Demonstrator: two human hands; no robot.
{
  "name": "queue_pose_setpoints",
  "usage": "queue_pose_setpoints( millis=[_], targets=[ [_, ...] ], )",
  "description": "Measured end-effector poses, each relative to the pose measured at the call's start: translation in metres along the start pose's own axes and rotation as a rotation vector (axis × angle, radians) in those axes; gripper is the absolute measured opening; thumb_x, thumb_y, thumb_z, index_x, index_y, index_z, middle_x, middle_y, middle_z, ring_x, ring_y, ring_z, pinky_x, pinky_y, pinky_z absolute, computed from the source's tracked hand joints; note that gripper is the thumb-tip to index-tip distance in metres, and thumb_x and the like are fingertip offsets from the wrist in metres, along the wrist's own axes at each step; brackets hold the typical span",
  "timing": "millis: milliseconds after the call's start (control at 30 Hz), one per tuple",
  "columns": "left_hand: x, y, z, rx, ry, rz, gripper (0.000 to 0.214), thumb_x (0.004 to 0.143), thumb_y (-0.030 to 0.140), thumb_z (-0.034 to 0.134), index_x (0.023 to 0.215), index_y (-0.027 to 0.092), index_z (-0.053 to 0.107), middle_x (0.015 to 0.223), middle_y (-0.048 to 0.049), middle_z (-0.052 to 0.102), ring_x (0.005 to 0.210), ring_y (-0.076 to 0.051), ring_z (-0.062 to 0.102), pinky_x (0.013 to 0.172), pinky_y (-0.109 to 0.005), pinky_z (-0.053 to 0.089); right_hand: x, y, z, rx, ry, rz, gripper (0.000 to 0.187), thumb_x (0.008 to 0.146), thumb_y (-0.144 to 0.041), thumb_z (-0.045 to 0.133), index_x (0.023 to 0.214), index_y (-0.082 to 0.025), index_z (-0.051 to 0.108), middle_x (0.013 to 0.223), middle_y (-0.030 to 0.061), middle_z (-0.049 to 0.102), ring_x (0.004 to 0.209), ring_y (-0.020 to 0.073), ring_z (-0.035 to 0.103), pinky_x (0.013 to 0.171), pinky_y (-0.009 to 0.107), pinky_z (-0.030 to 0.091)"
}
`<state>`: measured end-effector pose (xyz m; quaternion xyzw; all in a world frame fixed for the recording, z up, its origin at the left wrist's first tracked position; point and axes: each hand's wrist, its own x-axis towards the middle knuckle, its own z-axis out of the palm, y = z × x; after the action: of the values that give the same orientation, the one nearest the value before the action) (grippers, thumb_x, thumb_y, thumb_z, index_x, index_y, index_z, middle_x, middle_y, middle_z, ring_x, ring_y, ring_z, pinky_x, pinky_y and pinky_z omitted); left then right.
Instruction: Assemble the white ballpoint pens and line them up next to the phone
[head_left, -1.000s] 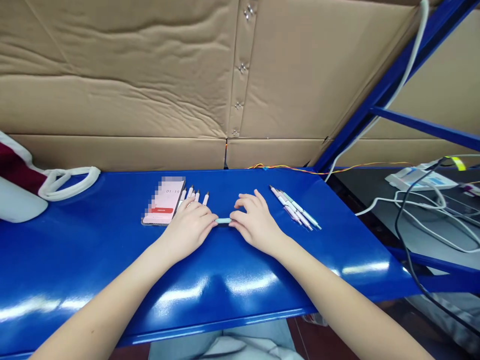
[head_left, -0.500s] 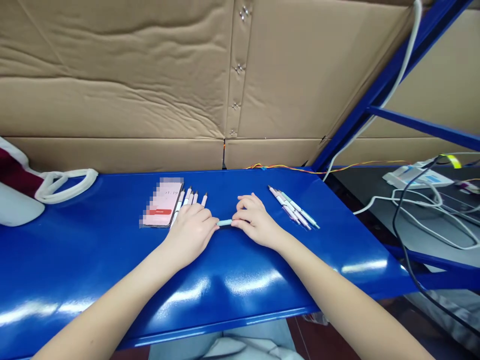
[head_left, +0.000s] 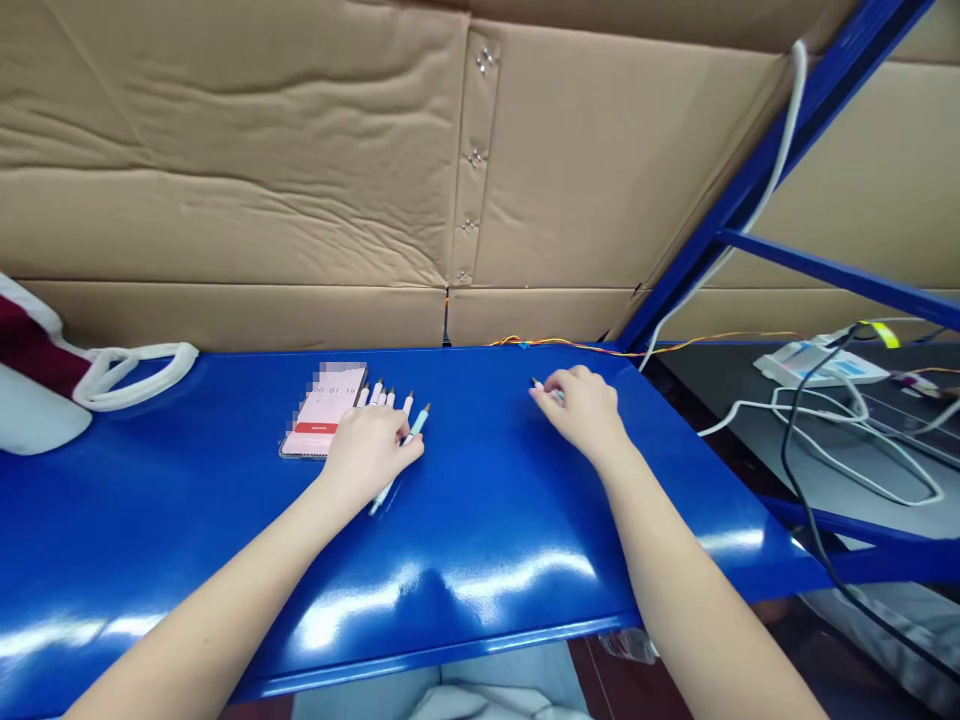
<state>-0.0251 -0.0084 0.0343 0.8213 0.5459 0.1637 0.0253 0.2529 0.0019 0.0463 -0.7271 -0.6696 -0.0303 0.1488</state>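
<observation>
My left hand (head_left: 369,450) has its fingers curled over a pale green pen (head_left: 421,420), which lies slanted on the blue table. The pen's other end sticks out below the thumb. Partly under the same hand, several pale pens (head_left: 408,402) lie side by side with their dark tips pointing away from me. A phone (head_left: 321,410) with a timer on its screen lies just left of them. My right hand (head_left: 581,410) is closed at the right-hand pens, thumb and fingers around a pen (head_left: 537,385) whose dark tip shows. The hand hides the rest of that group.
A white and dark red object with a white loop (head_left: 142,375) stands at the left edge. Cardboard (head_left: 300,200) walls the back. A blue frame post (head_left: 750,170), white cables (head_left: 855,440) and a black cable (head_left: 795,450) are on the right. Thin coloured wires (head_left: 555,341) run along the back edge.
My right hand has let go of the pale green pen and moved right to the other pens. My left hand has brought the green pen beside the left-hand pens, turning it tip-away.
</observation>
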Motion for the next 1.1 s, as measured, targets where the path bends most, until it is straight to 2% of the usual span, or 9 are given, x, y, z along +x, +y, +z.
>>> queue_pose_setpoints(
  millis=[133,300,500,633,700,767,900,1000,1100],
  targets=[
    [0.007,-0.005,0.006,0.136,-0.002,-0.038,0.02,0.077,0.033,0.052,0.063,0.018,0.053,0.075,-0.0045,0.06,0.074,-0.021,0.057,0.063,-0.031,0.037,0.007,0.01,0.006,-0.162,-0.125,0.15,0.031,0.081,-0.044,0.052,0.093,-0.017,0.063,0.1,0.0139,0.059,0.096,0.0322,0.056,0.075,0.04,0.041],
    [0.01,-0.009,0.007,0.194,0.017,-0.068,0.011,0.078,0.029,0.051,0.081,0.019,0.053,0.085,-0.0064,0.058,0.082,-0.024,0.057,0.066,-0.032,0.039,0.006,0.003,0.006,-0.202,-0.217,0.149,0.028,0.082,-0.039,0.049,0.093,-0.017,0.063,0.098,0.0135,0.065,0.095,0.0318,0.058,0.074,0.039,0.039],
    [0.011,-0.016,0.011,0.194,-0.007,-0.073,0.012,0.083,0.031,0.049,0.083,0.02,0.054,0.088,-0.0061,0.059,0.084,-0.024,0.057,0.068,-0.033,0.04,0.004,-0.005,0.004,-0.248,-0.236,0.108,0.026,0.078,-0.034,0.047,0.086,-0.016,0.065,0.086,0.0135,0.068,0.09,0.0312,0.06,0.072,0.037,0.037],
    [0.01,-0.02,0.014,0.167,0.022,-0.045,0.018,0.085,0.037,0.049,0.084,0.02,0.055,0.088,-0.0069,0.06,0.085,-0.025,0.057,0.07,-0.034,0.041,0.002,-0.011,0.001,-0.176,-0.232,0.103,0.021,0.072,-0.033,0.051,0.076,-0.016,0.064,0.077,0.0125,0.067,0.087,0.0299,0.061,0.071,0.034,0.037],
    [0.009,-0.019,0.013,0.125,0.065,-0.028,0.024,0.086,0.042,0.049,0.084,0.019,0.055,0.088,-0.0077,0.059,0.086,-0.025,0.057,0.072,-0.035,0.042,-0.002,-0.018,0.003,0.009,-0.213,0.105,0.017,0.071,-0.031,0.052,0.069,-0.017,0.061,0.072,0.0092,0.066,0.08,0.0259,0.061,0.066,0.031,0.037],
    [0.005,-0.013,0.011,0.057,0.119,0.01,0.029,0.086,0.045,0.047,0.083,0.018,0.056,0.087,-0.0078,0.06,0.086,-0.024,0.056,0.074,-0.035,0.042,-0.009,-0.029,0.008,0.348,-0.226,0.104,0.015,0.07,-0.031,0.051,0.064,-0.018,0.056,0.064,0.0039,0.064,0.068,0.0195,0.06,0.059,0.026,0.037],
    [-0.009,0.01,0.004,-0.143,0.11,0.153,0.034,0.088,0.048,0.044,0.078,0.02,0.059,0.078,-0.0038,0.061,0.08,-0.02,0.056,0.076,-0.035,0.042,-0.03,-0.062,0.016,1.088,-0.422,0.09,0.012,0.07,-0.03,0.052,0.066,-0.019,0.048,0.052,-0.0026,0.058,0.046,0.0099,0.05,0.049,0.021,0.037],
    [-0.015,0.018,-0.003,-0.242,0.029,0.238,0.033,0.089,0.046,0.042,0.08,0.021,0.062,0.078,-0.0015,0.063,0.075,-0.017,0.057,0.075,-0.034,0.042,-0.041,-0.079,0.017,1.319,-0.574,0.105,0.009,0.068,-0.026,0.053,0.066,-0.018,0.048,0.053,-0.0015,0.062,0.042,0.0078,0.049,0.044,0.018,0.034],
    [-0.008,-0.004,-0.013,-0.156,0.092,0.135,0.034,0.089,0.045,0.04,0.084,0.02,0.063,0.089,-0.0046,0.066,0.088,-0.021,0.059,0.083,-0.036,0.042,-0.043,-0.08,0.015,1.377,-0.586,0.139,0.005,0.066,-0.02,0.052,0.066,-0.017,0.05,0.052,-0.0008,0.062,0.041,0.007,0.05,0.039,0.016,0.029]
  ],
)
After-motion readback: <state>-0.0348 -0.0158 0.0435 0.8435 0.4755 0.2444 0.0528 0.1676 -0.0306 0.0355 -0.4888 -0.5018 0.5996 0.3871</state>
